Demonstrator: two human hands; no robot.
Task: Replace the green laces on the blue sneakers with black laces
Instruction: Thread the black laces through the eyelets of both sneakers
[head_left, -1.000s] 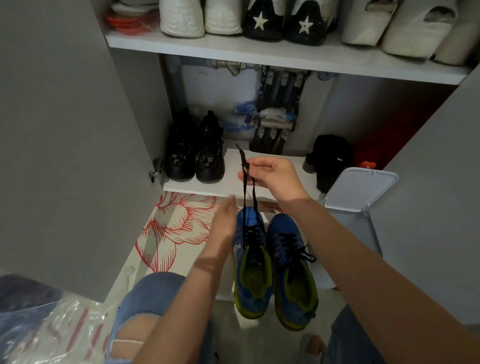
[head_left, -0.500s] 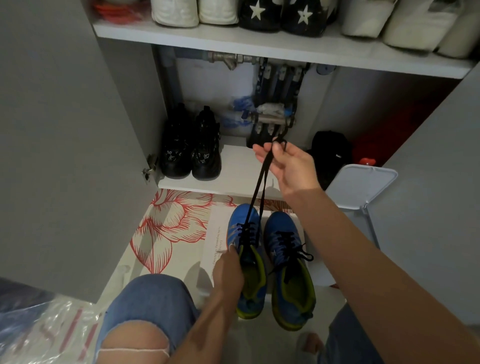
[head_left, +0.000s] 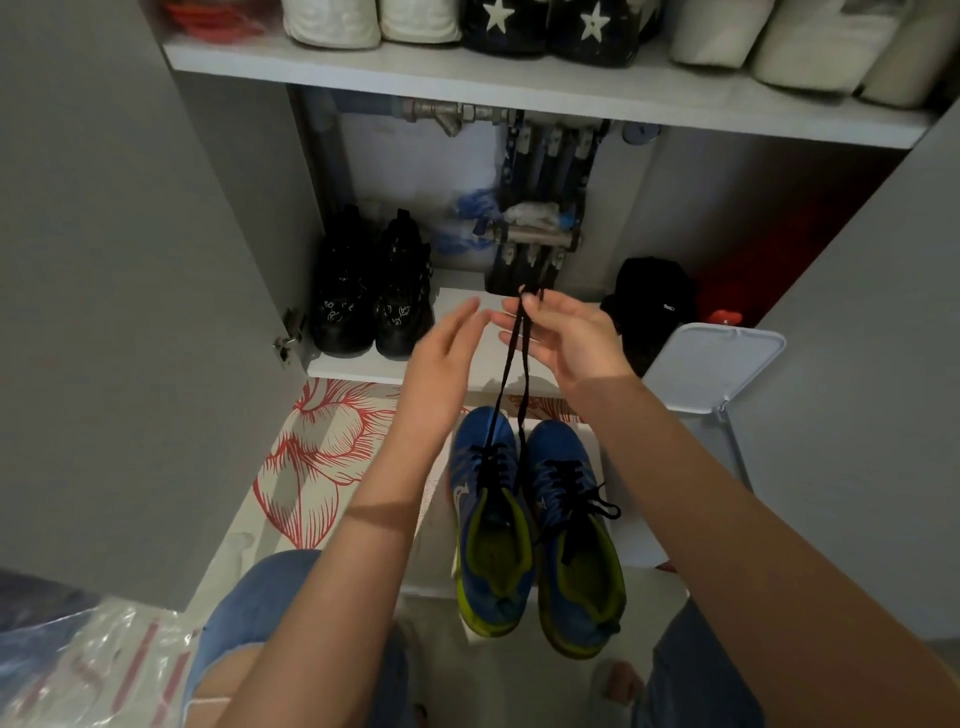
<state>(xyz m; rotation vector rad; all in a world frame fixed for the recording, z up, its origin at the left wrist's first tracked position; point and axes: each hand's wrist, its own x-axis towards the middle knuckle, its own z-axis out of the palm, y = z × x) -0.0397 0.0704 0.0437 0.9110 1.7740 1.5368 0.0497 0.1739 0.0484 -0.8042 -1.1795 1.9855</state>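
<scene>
Now: a person is crouched at an open cupboard (head_left: 519, 78). The blue sneakers (head_left: 550, 447) sit side by side on the floor (head_left: 519, 675), toes toward the cupboard, heels toward the knees. Both show black in the eyelets; no green lace is in view.

- The right-side sneaker (head_left: 571, 618) looks tied off in a bow.
- The left-side sneaker (head_left: 485, 431) has its black lace (head_left: 511, 374) rising taut, two strands together, long axis near upright.
- The right hand (head_left: 566, 338) is above and beyond the toes, grip closed on both lace ends, pinched by thumb and fingers.
- The left hand (head_left: 441, 364) is just beside it, fingers straight, holding nothing (palm turned toward the strands).

Judgement: the left is the free hand, and the strands lie just to its right. Taking one strand to start the knot looks likeliest.
</scene>
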